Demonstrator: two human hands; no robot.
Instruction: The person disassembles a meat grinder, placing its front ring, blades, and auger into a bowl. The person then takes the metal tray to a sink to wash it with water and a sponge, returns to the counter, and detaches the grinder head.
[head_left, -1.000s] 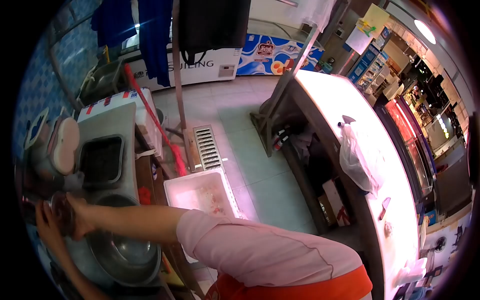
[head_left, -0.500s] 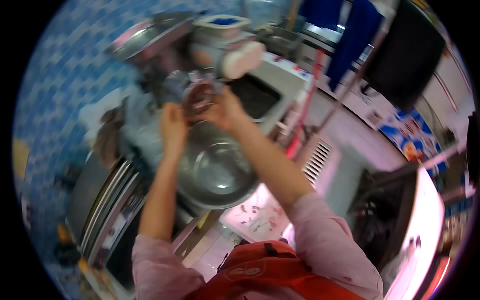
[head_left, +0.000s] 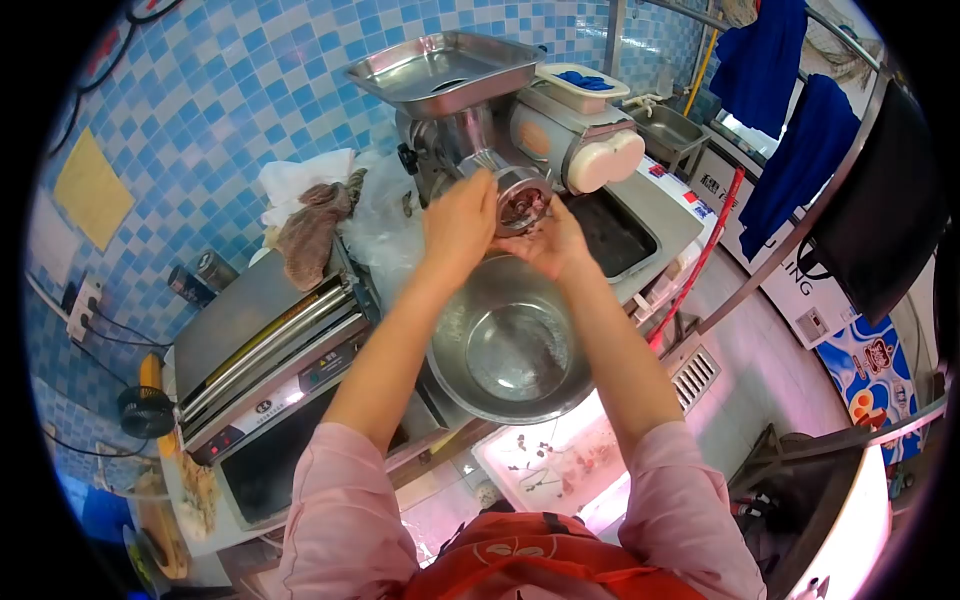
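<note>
A steel meat grinder point(head_left: 470, 135) stands on the counter, with a broad feed pan point(head_left: 450, 72) on top. Its round outlet ring point(head_left: 535, 184) faces me, and reddish meat scraps point(head_left: 524, 206) lie inside the mouth. My left hand point(head_left: 462, 228) is wrapped round the ring's left side. From below and to the right, my right hand point(head_left: 552, 242) cups the ring, thumb at its right edge and fingers reaching underneath; bits of meat show by the palm. Below both hands sits a large steel bowl point(head_left: 450, 372), with no food visible inside.
Left of the grinder are clear plastic bags point(head_left: 385, 215) and a brown cloth point(head_left: 312, 238). A wrapping machine point(head_left: 262, 340) stands further left. On the right are a second machine with a white front point(head_left: 605, 162), a dark tray point(head_left: 615, 235) and a red pole point(head_left: 705, 255).
My view has shifted left and steadied, so the grinder and bowl appear further right and sharper. Both hands remain at the grinder's outlet.
</note>
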